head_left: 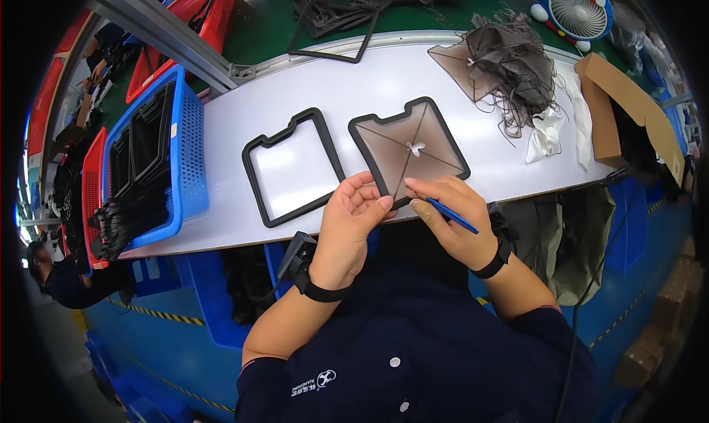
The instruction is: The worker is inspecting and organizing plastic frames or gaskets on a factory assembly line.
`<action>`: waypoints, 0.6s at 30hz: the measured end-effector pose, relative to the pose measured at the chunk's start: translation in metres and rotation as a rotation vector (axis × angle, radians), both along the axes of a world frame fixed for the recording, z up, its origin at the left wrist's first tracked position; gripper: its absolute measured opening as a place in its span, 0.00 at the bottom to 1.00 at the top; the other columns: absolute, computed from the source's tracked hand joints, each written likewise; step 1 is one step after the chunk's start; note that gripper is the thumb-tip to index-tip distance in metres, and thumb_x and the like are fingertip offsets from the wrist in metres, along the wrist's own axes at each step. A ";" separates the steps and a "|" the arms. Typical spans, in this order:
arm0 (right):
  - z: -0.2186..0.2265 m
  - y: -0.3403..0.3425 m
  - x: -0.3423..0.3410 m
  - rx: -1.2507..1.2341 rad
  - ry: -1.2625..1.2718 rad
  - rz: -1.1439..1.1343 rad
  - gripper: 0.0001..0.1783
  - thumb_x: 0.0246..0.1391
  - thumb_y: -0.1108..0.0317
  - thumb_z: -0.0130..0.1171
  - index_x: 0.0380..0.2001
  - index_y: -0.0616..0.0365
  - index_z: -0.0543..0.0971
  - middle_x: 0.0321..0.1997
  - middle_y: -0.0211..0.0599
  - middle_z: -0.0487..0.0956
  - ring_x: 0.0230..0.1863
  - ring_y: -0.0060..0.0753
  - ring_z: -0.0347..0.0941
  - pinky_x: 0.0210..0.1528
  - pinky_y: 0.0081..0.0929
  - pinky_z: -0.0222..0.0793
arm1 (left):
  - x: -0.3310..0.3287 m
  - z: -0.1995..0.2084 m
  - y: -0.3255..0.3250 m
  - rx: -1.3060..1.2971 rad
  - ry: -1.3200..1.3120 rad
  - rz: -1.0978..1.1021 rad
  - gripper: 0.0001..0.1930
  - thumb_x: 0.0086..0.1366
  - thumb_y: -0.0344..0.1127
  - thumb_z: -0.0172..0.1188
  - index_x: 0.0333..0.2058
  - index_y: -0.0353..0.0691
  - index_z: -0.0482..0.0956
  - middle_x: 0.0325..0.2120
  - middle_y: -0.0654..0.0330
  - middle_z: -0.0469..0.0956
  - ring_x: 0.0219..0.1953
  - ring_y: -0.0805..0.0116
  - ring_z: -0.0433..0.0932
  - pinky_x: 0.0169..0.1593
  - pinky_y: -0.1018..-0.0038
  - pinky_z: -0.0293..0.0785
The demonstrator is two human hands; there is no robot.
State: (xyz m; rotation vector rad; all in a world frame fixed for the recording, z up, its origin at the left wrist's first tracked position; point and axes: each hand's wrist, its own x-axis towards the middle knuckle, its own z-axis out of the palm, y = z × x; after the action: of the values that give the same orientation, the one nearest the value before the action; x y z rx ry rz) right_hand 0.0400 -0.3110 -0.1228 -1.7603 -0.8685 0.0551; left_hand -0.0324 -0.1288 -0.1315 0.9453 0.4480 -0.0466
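Note:
A black frame [455, 138] with a notched far edge lies at the front of the white table. Sheer brown-grey mesh [402, 131] spans it, with dark lines crossing at a small white piece [416, 149]. My left hand [353, 216] pinches the frame's near left corner between thumb and fingers. Held in my right hand [458, 220] is a slim blue pen-like tool [452, 215], its tip hidden by the fingers; the fingertips are at the mesh near that same corner. A second black frame [256, 183], without mesh, rests to the left.
On the left a blue basket [193, 149] holds black frames, beside red baskets [210, 28]. More black frames [347, 53] are piled at the back. Loose mesh pieces [509, 68], white cloth [545, 136] and a cardboard box [602, 124] are on the right. A blue fan [580, 11] stands beyond.

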 end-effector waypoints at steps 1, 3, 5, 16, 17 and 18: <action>-0.002 -0.002 -0.002 -0.014 -0.035 -0.025 0.18 0.54 0.73 0.67 0.50 0.59 0.80 0.35 0.36 0.80 0.32 0.33 0.73 0.38 0.27 0.69 | -0.001 0.000 0.000 -0.003 0.005 -0.007 0.22 0.65 0.23 0.62 0.55 0.34 0.66 0.42 0.59 0.79 0.43 0.72 0.80 0.49 0.76 0.79; -0.001 -0.001 -0.007 0.010 0.044 -0.081 0.14 0.50 0.76 0.69 0.41 0.60 0.81 0.32 0.35 0.81 0.31 0.35 0.74 0.36 0.28 0.70 | -0.004 0.000 0.000 0.033 -0.017 0.020 0.17 0.65 0.24 0.61 0.52 0.34 0.71 0.42 0.59 0.79 0.43 0.72 0.80 0.49 0.75 0.79; 0.001 0.000 -0.006 0.040 0.038 0.005 0.13 0.50 0.76 0.69 0.40 0.59 0.81 0.36 0.36 0.82 0.33 0.34 0.76 0.36 0.27 0.71 | -0.005 0.000 -0.001 0.024 -0.034 0.030 0.16 0.66 0.23 0.61 0.52 0.33 0.72 0.42 0.59 0.79 0.43 0.72 0.80 0.49 0.75 0.79; -0.001 0.005 -0.003 0.045 -0.053 0.064 0.12 0.45 0.78 0.69 0.35 0.59 0.80 0.43 0.36 0.83 0.37 0.39 0.77 0.43 0.31 0.71 | -0.005 0.002 0.004 -0.004 -0.036 -0.014 0.17 0.66 0.23 0.60 0.53 0.31 0.71 0.41 0.57 0.79 0.42 0.71 0.80 0.48 0.76 0.80; -0.002 0.005 -0.003 0.046 -0.049 0.060 0.12 0.45 0.78 0.69 0.35 0.59 0.80 0.43 0.36 0.83 0.37 0.39 0.77 0.42 0.31 0.71 | -0.005 0.002 0.003 -0.003 -0.034 -0.008 0.17 0.66 0.24 0.60 0.53 0.31 0.71 0.41 0.56 0.79 0.42 0.71 0.81 0.48 0.76 0.80; -0.001 0.005 -0.003 0.046 -0.049 0.058 0.12 0.45 0.78 0.69 0.35 0.59 0.80 0.43 0.36 0.83 0.37 0.39 0.77 0.42 0.31 0.71 | -0.005 0.002 0.003 -0.004 -0.033 -0.011 0.17 0.66 0.24 0.60 0.53 0.31 0.71 0.41 0.56 0.79 0.42 0.71 0.81 0.48 0.76 0.80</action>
State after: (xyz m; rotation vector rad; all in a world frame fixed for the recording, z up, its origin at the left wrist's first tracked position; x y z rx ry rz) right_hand 0.0366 -0.3056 -0.1242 -1.7000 -0.9491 0.0297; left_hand -0.0375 -0.1258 -0.1292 0.9431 0.4119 -0.0420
